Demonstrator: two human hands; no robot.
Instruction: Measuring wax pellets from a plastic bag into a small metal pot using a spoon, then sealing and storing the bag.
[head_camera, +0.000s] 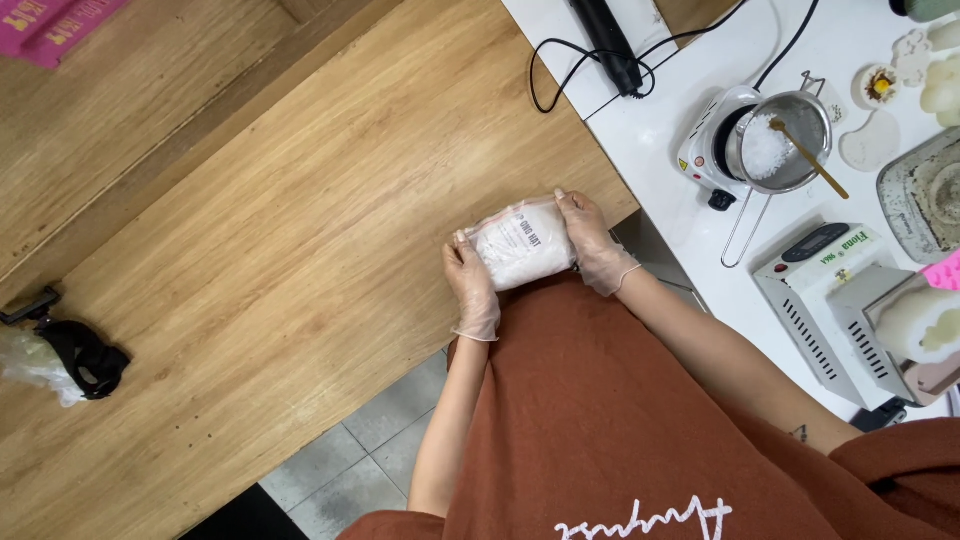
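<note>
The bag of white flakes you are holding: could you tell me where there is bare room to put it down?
Free: the wooden table left of the bag, up to the black strap. Crowded: the white counter, with hotplate, pot, scale and cable.
</note>
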